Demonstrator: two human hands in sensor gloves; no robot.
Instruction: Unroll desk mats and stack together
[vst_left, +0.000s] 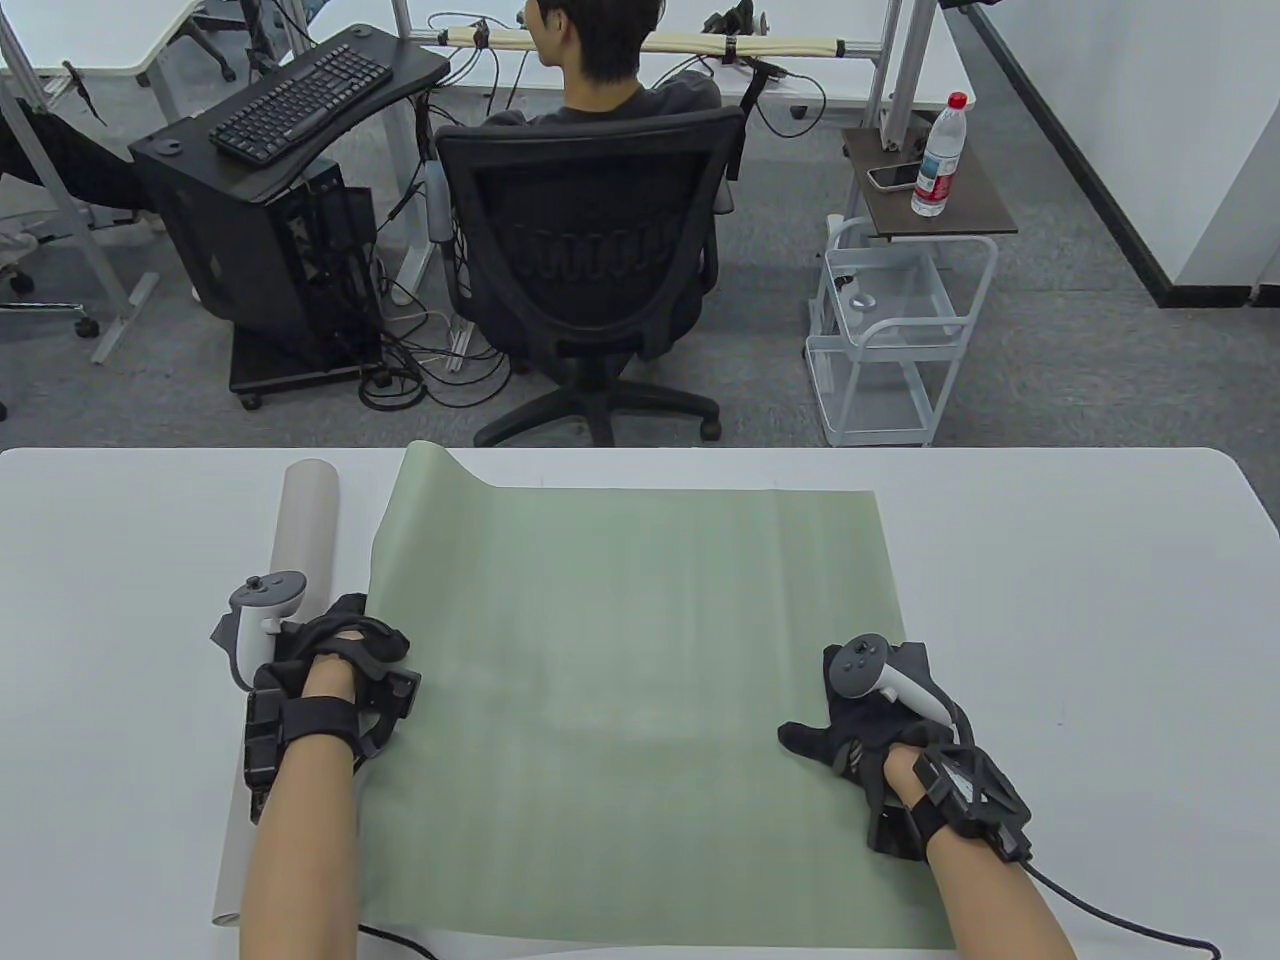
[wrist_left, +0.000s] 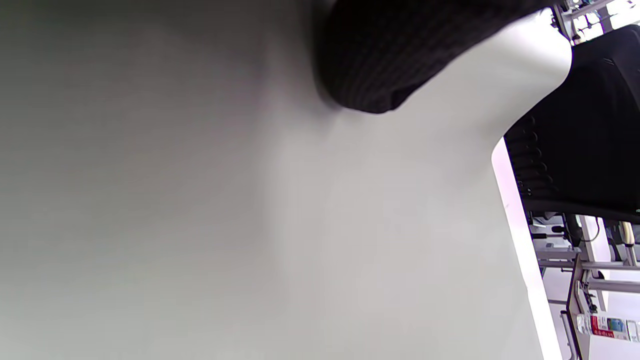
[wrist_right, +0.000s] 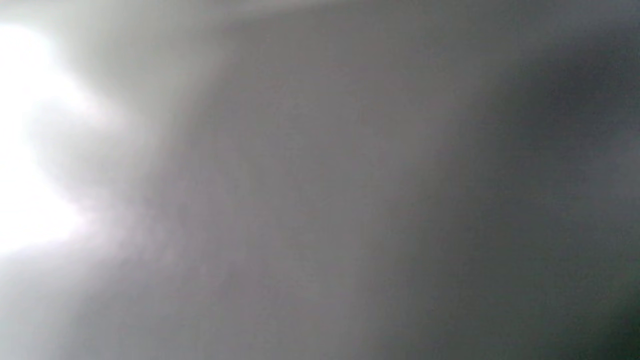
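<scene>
A green desk mat (vst_left: 620, 700) was laid unrolled and nearly flat on the white counter (vst_left: 1080, 600), its far left corner curled upward. A grey mat (vst_left: 275, 650), still rolled into a tube, was positioned just beside the green mat's left edge. The left hand (vst_left: 335, 665) was placed at that left edge, palm down and fingers curled; whether anything was gripped could not be told. The right hand (vst_left: 880, 715) was pressed flat on the mat's right edge, fingers spread, nothing gripped. The right wrist view was blurred. An office chair (vst_left: 590, 260) was seen beyond the counter.
</scene>
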